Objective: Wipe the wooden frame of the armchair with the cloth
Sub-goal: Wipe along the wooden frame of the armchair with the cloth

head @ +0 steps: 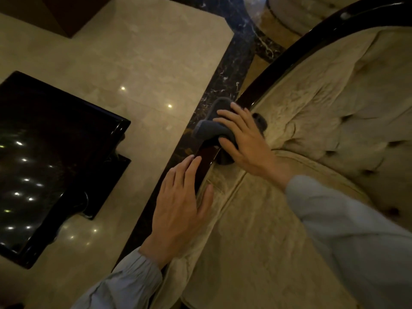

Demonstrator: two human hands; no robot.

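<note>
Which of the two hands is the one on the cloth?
The right hand: it presses the grey cloth onto the dark wooden frame. The left hand rests bare on the frame lower down, touching no cloth.

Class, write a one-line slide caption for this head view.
Right hand presses grey cloth onto armchair's wooden frame; left hand steadies it.

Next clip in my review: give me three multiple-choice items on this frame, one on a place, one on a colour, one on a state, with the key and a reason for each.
1. Where does the cloth lie?
A. on the wooden frame of the armchair
B. on the black table
C. on the floor

2. What colour is the cloth?
A. white
B. dark grey
C. red

3. What is the left hand doing?
A. gripping the cloth
B. resting with straight fingers on the frame
C. hanging clear of the chair

Key: 1 A, the cloth is draped over the dark rail; 2 B, it shows dark grey; 3 B, the fingers lie flat while the right hand presses the cloth.
</note>
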